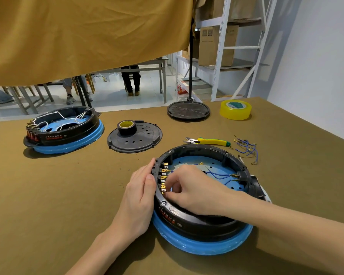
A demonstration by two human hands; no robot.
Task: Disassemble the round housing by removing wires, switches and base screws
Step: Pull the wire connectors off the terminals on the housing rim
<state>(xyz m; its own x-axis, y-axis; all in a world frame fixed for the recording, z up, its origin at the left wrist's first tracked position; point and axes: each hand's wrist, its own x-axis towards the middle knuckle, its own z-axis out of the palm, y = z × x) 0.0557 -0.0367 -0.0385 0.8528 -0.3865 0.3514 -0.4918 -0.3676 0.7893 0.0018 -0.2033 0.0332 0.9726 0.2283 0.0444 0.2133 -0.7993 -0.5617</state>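
Left hand (pixel 140 197) flat against housing (pixel 199 219); right hand (pixel 195 190) pinches terminals (pixel 163 181); label unreadable.

Body in view: two bare forearms entering from the near edge of the table, ending in the left hand (pixel 139 197) and the right hand (pixel 195 191). No sleeves, gloves, watch, rings or bands show on either arm as far as the frame's lower edge; both wrists are uncovered. Fingernails look short and plain, with the left thumbnail (pixel 150 177) the clearest one to check.
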